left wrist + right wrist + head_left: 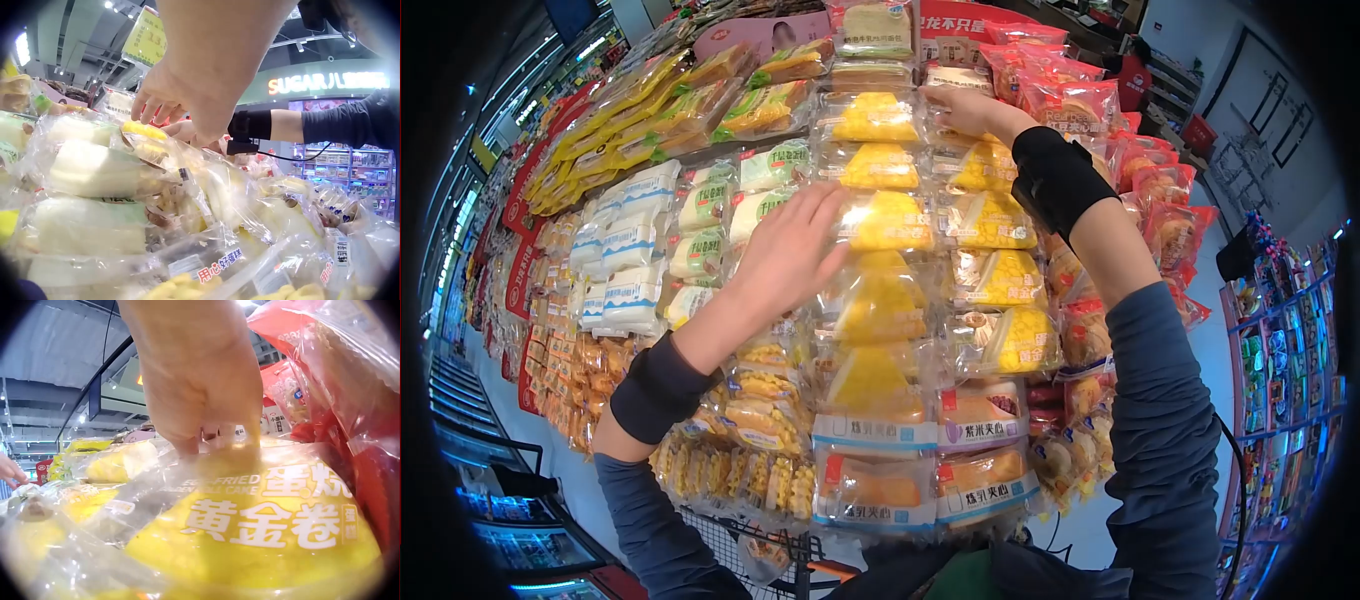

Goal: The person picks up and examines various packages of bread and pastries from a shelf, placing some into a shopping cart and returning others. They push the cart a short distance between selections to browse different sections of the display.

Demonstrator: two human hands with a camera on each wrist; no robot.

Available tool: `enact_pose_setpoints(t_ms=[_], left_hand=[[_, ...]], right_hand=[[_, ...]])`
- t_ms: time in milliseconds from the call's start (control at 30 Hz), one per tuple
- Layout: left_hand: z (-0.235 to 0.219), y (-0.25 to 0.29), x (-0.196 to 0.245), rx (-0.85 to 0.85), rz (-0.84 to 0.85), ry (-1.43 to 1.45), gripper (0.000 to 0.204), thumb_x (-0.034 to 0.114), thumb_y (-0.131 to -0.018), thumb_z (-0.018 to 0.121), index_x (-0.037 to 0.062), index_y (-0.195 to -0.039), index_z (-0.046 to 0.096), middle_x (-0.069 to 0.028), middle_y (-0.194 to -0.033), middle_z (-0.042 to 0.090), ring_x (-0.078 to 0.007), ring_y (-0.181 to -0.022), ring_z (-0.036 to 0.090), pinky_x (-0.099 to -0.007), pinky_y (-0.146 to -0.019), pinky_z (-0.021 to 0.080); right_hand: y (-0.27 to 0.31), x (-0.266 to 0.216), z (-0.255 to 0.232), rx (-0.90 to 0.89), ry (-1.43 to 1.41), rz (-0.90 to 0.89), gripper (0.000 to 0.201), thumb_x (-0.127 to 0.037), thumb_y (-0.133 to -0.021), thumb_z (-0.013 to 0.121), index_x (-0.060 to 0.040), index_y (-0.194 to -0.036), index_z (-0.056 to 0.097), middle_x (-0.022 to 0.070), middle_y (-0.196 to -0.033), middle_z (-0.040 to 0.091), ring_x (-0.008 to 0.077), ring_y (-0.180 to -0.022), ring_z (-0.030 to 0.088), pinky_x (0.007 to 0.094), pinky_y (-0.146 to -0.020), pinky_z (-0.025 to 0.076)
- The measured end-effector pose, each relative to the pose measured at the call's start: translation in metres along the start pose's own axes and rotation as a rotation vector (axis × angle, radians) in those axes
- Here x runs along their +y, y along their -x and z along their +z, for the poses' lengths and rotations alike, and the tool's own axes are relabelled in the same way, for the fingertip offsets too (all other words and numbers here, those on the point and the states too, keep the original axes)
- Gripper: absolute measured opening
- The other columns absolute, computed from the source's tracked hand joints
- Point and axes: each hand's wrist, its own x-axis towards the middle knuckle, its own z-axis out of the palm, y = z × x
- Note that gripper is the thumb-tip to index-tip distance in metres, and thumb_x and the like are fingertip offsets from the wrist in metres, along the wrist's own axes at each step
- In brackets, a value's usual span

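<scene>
My left hand (pixel 795 245) reaches over the middle column of bagged yellow roll cakes (pixel 885 222), fingers fairly straight. Its fingertips overlap the edge of one pack in the head view. In the left wrist view, the same hand (pixel 187 94) hangs above clear-wrapped white cakes (pixel 94 172). Farther back, my right hand (pixel 965 110) is at the far end of the right-hand column of yellow packs (pixel 990 222). Seen from the right wrist, that hand (pixel 200 381) points down behind a yellow roll cake pack (pixel 250 537), which hides its fingertips; I cannot tell whether they grip anything.
Red-bagged buns (pixel 1175 240) crowd the right side of the display. White packs (pixel 630 250) and yellow-edged bread bags (pixel 615 125) lie to the left. Filled bread packs (pixel 875 490) line the near edge, above a wire cart (pixel 790 550). Stocked shelves (pixel 1285 370) stand at far right.
</scene>
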Motion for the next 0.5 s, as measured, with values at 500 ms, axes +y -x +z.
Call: enact_pose_setpoints(t_ms=[500], left_hand=[[-0.064, 0.058, 0.041, 0.14, -0.052, 0.043, 0.054, 0.017, -0.083, 0.062, 0.0058, -0.131, 0.041, -0.0149, -0.132, 0.046, -0.0339, -0.12, 0.046, -0.0404, -0.099, 0.039]], right_hand=[[0.172, -0.105, -0.052, 0.159, 0.047, -0.177, 0.054, -0.028, -0.091, 0.056, -0.0041, -0.136, 0.037, 0.0182, -0.139, 0.038, 0.032, -0.128, 0.039, 0.0372, -0.105, 0.033]])
